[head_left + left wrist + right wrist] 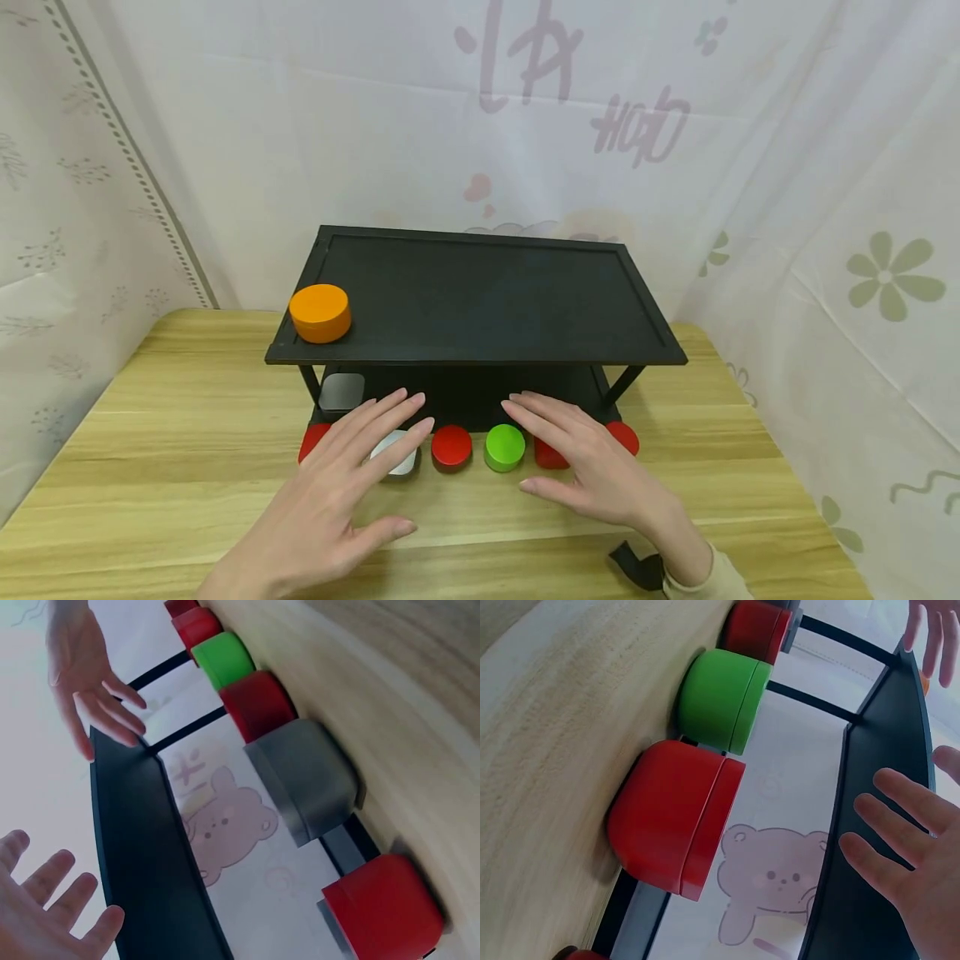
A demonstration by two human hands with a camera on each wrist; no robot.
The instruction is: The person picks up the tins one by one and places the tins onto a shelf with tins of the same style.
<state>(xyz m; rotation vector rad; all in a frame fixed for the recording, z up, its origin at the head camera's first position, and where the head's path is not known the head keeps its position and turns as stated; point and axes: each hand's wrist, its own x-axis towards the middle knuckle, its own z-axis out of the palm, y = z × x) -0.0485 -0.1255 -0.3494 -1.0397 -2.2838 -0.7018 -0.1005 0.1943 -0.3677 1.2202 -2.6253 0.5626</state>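
Note:
My left hand (341, 492) hovers with fingers spread over the left part of a row of small lidded tins and holds nothing. It partly covers a silver square tin (400, 458) and a red tin (312, 439). To the right, my right hand (596, 467) is likewise held out with straight fingers, overlapping a red squarish tin (671, 817) and a red round tin (624, 437). Between the hands stand a red round tin (452, 447) and a green round tin (505, 447). Both wrist views show the palms apart from the tins.
Behind the row is a black two-tier shelf (480, 300). An orange round tin (321, 313) sits on its top at the left, and a dark grey square tin (342, 392) on the lower tier. A black strap (637, 567) lies by the right wrist on the wooden table (172, 467).

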